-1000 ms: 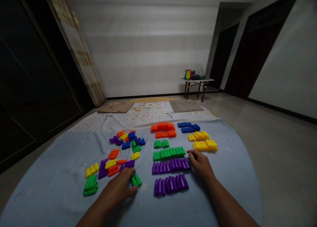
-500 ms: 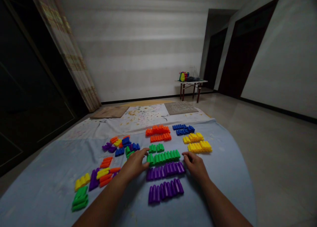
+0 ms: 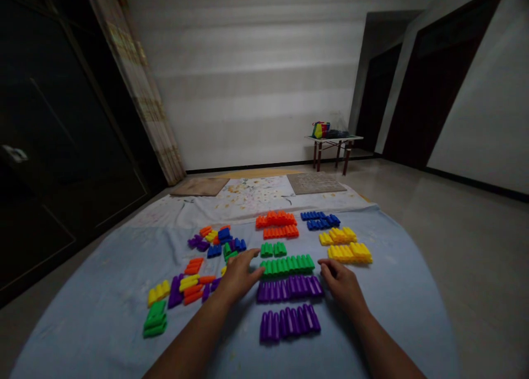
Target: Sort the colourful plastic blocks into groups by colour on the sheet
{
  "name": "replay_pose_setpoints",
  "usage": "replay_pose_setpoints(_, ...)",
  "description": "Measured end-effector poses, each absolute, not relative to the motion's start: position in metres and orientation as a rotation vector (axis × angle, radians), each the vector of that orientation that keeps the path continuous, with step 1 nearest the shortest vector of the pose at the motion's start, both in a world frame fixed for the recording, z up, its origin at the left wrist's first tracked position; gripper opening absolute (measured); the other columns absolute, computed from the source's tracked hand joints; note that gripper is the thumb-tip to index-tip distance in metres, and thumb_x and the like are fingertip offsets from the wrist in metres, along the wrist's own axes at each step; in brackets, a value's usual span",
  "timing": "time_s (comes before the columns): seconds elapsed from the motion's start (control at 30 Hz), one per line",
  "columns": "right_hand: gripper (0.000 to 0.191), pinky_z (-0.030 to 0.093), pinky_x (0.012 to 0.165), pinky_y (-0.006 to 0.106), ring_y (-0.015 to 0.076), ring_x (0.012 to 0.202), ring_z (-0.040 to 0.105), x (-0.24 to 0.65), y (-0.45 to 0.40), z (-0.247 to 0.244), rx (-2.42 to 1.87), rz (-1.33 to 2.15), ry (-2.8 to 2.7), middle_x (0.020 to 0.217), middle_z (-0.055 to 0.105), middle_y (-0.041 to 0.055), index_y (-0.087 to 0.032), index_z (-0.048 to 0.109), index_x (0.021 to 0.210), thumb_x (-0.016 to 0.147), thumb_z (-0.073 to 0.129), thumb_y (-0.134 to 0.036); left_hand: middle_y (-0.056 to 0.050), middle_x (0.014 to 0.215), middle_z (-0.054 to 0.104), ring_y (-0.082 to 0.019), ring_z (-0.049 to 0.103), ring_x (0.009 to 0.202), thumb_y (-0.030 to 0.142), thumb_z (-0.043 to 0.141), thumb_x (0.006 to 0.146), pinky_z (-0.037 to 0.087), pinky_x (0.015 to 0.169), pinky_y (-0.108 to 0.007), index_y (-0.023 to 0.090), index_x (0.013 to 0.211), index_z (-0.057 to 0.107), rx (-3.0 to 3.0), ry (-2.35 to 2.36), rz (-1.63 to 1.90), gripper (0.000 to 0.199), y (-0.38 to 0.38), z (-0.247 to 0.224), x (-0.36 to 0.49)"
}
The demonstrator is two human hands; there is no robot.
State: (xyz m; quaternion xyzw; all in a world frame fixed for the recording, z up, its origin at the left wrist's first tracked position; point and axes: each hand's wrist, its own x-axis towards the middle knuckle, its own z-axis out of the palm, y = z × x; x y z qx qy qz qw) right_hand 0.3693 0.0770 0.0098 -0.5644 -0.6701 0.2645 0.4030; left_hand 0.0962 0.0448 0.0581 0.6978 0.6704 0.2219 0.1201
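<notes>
A row of green plastic tube-shaped pieces (image 3: 289, 265) lies side by side on the cloth between my hands. My left hand (image 3: 239, 274) is at its left end, thumb and forefinger spread, the thumb tip at the end piece. Just off the right end, my right hand (image 3: 342, 282) has loosely bent fingers and holds nothing. Behind this row sit two short green groups (image 3: 273, 249). Nearer to me are a purple row (image 3: 290, 288) and another purple row (image 3: 290, 323).
Orange rows (image 3: 276, 219), blue rows (image 3: 320, 221) and yellow rows (image 3: 350, 253) lie farther back. Mixed loose pieces (image 3: 192, 288) are spread on the left, near a green stack (image 3: 155, 318). A light blue cloth (image 3: 99, 296) covers the rounded table. Two mats (image 3: 316, 183) lie at its far side.
The camera view has turned slightly left, so everything sits farther right. The green row's left pieces now line up closely with the others. Both hands stay at its ends.
</notes>
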Motion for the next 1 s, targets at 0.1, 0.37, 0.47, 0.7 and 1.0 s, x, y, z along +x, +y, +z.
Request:
replay_pose_setpoints(0.1,0.036,0.047,0.073,0.029,0.0201,0.079,0.063,0.371,0.077,0.008,-1.434,0.691,-1.693,0.085,0.069,0.0060,-0.017,0.065,0.093,0.079,0.041,-0.040,-0.008,0.116,0.061,-0.022,0.053,0.110,0.036,0.049,0.078,0.036,0.097,-0.038,0.020,0.112,0.057,1.964,2.086,0.789,0.039,0.031,0.056,0.077)
replay_pose_setpoints(0.37,0.038,0.047,0.073,0.029,0.0207,0.080,0.063,0.372,0.077,0.005,-1.469,0.696,-1.720,0.086,0.069,0.0058,-0.018,0.065,0.094,0.077,0.042,-0.044,-0.011,0.113,0.061,-0.024,0.054,0.107,0.033,0.042,0.076,0.039,0.095,-0.039,0.016,0.106,0.059,1.607,2.515,1.045,0.039,-0.003,0.043,-0.019)
replay_pose_setpoints(0.47,0.038,0.047,0.073,0.029,0.0206,0.082,0.064,0.374,0.077,0.003,-1.468,0.681,-1.733,0.087,0.070,0.0053,-0.019,0.066,0.095,0.077,0.042,-0.043,-0.015,0.112,0.061,-0.027,0.056,0.105,0.037,0.042,0.075,0.041,0.093,-0.041,0.012,0.105,0.060,1.462,2.586,1.070,0.044,-0.016,0.037,-0.050)
replay_pose_setpoints(0.7,0.039,0.048,0.070,0.028,0.0202,0.077,0.064,0.375,0.079,0.000,-1.473,0.654,-1.748,0.085,0.070,0.0049,-0.019,0.067,0.093,0.075,0.044,-0.045,-0.012,0.103,0.067,-0.025,0.061,0.099,0.045,0.044,0.071,0.045,0.088,-0.036,0.013,0.099,0.063,1.345,2.490,1.131,0.047,-0.040,0.027,-0.075)
replay_pose_setpoints(1.0,0.041,0.047,0.072,0.029,0.0213,0.081,0.064,0.377,0.080,-0.001,-1.509,0.658,-1.781,0.085,0.070,0.0049,-0.020,0.066,0.095,0.075,0.043,-0.047,-0.006,0.094,0.071,-0.020,0.064,0.092,0.054,0.040,0.071,0.048,0.085,-0.030,0.019,0.086,0.066,1.206,2.352,1.334,0.046,-0.049,0.032,-0.056)
